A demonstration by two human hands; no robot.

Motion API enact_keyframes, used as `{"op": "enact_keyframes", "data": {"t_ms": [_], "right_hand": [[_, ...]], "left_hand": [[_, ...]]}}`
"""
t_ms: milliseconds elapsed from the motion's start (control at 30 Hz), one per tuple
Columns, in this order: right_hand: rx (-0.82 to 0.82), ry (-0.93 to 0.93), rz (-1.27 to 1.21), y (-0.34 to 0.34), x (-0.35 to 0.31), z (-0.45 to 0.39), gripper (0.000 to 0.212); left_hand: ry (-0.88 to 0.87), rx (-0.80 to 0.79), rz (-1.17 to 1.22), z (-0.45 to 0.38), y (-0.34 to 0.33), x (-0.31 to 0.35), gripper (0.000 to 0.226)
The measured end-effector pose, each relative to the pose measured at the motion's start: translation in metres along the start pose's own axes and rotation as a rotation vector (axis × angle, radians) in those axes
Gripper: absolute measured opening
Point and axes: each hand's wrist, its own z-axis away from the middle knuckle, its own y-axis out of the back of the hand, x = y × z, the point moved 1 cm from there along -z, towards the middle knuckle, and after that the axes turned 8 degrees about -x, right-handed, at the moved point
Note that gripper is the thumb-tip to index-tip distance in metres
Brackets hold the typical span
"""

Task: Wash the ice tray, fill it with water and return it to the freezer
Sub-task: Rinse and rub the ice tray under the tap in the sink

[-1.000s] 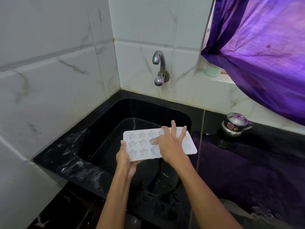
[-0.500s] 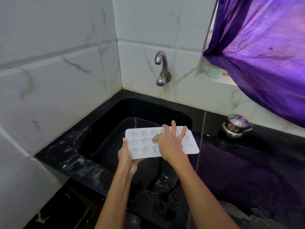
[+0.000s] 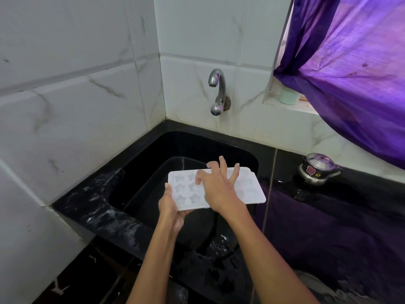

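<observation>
Hands over the black sink (image 3: 153, 148): your left hand (image 3: 169, 208) grips the near-left corner of the white ice tray (image 3: 252, 191) from below, thumb on its rim, holding it level above the basin. Your right hand (image 3: 217, 189) lies on the star-shaped moulds with its fingers (image 3: 223, 164) spread and straight. Behind, the wall tap (image 3: 218, 93) runs dry; a small steel kettle (image 3: 316, 170) sits on the black bench (image 3: 350, 216) beside a purple curtain (image 3: 355, 73).

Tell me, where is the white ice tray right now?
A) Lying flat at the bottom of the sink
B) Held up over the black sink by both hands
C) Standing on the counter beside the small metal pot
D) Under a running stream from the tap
B: the left hand holds the ice tray from below at its near corner while the right hand rests spread on top, above the sink.
</observation>
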Motion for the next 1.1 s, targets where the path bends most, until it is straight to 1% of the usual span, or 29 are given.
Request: {"op": "enact_keyframes", "data": {"t_ms": [200, 333, 467, 600, 733, 900, 933, 1033, 1100], "right_hand": [[-0.094, 0.033, 0.054, -0.0027, -0.0060, -0.0042, 0.052], [-0.083, 0.027, 0.053, -0.0015, -0.0050, -0.0052, 0.046], [-0.083, 0.019, 0.056, 0.0012, -0.0077, -0.0043, 0.035], [-0.101, 0.014, 0.054, 0.0010, -0.0066, -0.0032, 0.038], [-0.117, 0.001, 0.066, 0.0028, -0.0072, -0.0024, 0.032], [-0.127, 0.016, 0.077, -0.0004, -0.0065, -0.0026, 0.046], [-0.128, 0.011, 0.073, 0.0000, -0.0065, -0.0026, 0.046], [-0.137, 0.005, 0.077, 0.0030, -0.0073, -0.0029, 0.037], [-0.141, 0.009, 0.077, 0.0036, -0.0081, -0.0038, 0.035]], "left_hand": [[-0.010, -0.004, 0.002, -0.0025, -0.0009, 0.0010, 0.047], [-0.010, -0.018, -0.001, -0.0044, -0.0013, 0.0001, 0.046], [-0.012, -0.020, 0.001, -0.0055, -0.0037, -0.0005, 0.042], [-0.002, -0.021, 0.000, -0.0066, -0.0029, -0.0018, 0.042], [0.001, -0.019, 0.002, -0.0080, -0.0036, -0.0043, 0.042], [-0.004, -0.014, 0.006, -0.0096, -0.0012, -0.0044, 0.043], [-0.004, -0.015, 0.002, -0.0093, -0.0017, -0.0045, 0.043], [-0.004, -0.024, -0.001, -0.0085, -0.0041, -0.0045, 0.042], [-0.005, -0.022, 0.005, -0.0082, -0.0045, -0.0038, 0.042]]}}
